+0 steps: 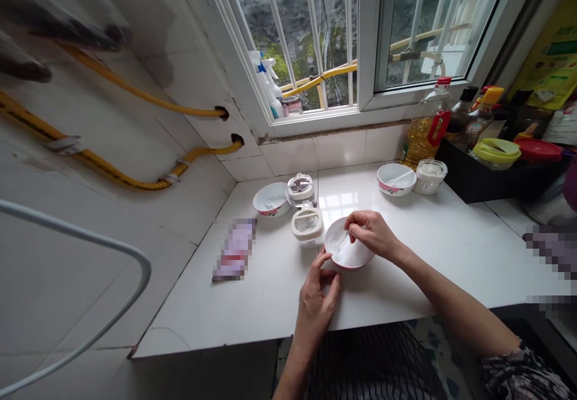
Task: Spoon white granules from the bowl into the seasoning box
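Observation:
A white bowl [354, 256] with a reddish edge stands on the counter in front of me. My left hand [319, 292] steadies it from the near left, fingertips against the rim and thumb near its base. In a pinch, my right hand [367, 232] holds a small pale spoon [344, 236] tilted down into the bowl. Something white seems to lie inside, but I cannot make it out against the white wall. Just left of the bowl is a clear-lidded seasoning jar [307, 226], and behind it a second jar [302, 190] with dark contents.
A flowered bowl [271, 200] sits at the back left, near a purple packet [235, 250]. Farther right are another flowered bowl [395, 182] with a spoon, a jar [430, 178], an oil bottle [424, 130] and a black box [469, 172] of condiments. Yellow pipes [135, 178] run along the left wall.

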`<state>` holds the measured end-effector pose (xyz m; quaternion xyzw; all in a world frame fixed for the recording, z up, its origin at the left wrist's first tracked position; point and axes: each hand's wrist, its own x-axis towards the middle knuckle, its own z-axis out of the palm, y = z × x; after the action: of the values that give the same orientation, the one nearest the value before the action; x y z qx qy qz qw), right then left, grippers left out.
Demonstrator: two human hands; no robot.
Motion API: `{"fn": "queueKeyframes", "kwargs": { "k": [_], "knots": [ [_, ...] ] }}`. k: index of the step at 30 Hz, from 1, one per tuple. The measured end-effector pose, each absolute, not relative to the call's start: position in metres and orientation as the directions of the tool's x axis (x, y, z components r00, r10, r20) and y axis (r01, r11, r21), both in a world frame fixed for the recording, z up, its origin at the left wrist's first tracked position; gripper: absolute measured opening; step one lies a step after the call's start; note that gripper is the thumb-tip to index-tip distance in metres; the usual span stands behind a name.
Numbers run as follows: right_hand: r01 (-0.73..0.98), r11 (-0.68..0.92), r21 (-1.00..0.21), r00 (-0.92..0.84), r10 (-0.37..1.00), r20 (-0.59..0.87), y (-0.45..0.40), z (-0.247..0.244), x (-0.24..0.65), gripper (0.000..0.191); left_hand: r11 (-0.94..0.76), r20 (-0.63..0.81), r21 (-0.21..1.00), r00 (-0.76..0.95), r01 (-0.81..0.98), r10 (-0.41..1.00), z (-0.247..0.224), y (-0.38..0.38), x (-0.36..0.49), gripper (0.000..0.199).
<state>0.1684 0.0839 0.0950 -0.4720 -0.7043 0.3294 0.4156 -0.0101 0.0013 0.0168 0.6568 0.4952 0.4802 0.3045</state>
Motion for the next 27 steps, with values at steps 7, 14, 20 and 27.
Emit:
{"fn": "queueKeyframes", "kwargs": {
  "k": [7,14,20,27],
  "knots": [
    [0.327,0.235,-0.915,-0.110,0.971,0.210,0.0862,0.0971,0.1732,0.016,-0.316,0.320,0.879,0.050,0.358,0.946,0.0178,0.0008,-0.0105,0.036],
    [0.373,0.246,-0.895,-0.103,0.969,0.223,0.0887,0.0963,0.1741,0.017,-0.308,0.313,0.882,0.045,0.356,0.949,0.0202,0.0007,-0.0090,0.035],
    [0.476,0.326,-0.817,-0.111,0.944,0.312,0.0892,0.0961,0.1755,0.018,-0.292,0.296,0.891,0.043,0.348,0.954,0.0203,0.0004,-0.0086,0.035],
    [0.481,0.308,-0.821,-0.084,0.948,0.307,0.0907,0.0948,0.1771,0.018,-0.292,0.297,0.883,0.045,0.366,0.954,0.0198,0.0004,-0.0096,0.035]
  ]
}}
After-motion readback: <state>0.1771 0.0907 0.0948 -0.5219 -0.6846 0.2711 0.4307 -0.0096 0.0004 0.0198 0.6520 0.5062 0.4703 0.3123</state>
